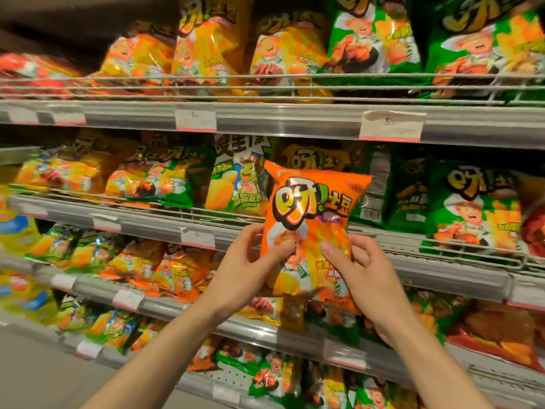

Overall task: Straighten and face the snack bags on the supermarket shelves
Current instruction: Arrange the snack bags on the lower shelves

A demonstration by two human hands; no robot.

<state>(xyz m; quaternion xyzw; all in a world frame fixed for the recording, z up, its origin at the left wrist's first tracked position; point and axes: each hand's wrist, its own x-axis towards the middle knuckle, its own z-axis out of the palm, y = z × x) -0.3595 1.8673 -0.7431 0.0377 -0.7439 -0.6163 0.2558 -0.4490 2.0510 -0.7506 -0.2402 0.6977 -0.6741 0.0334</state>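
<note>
While both hands (left hand (247, 267), right hand (362, 270)) pinch it, glossy orange bag (312, 219) crinkles.

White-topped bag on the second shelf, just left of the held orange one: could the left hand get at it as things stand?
Probably not yet: both hands, left and right, grip the orange bag. The white-topped bag itself stands unblocked.

Two hands (244, 267), one held orange bag (312, 225)
</note>
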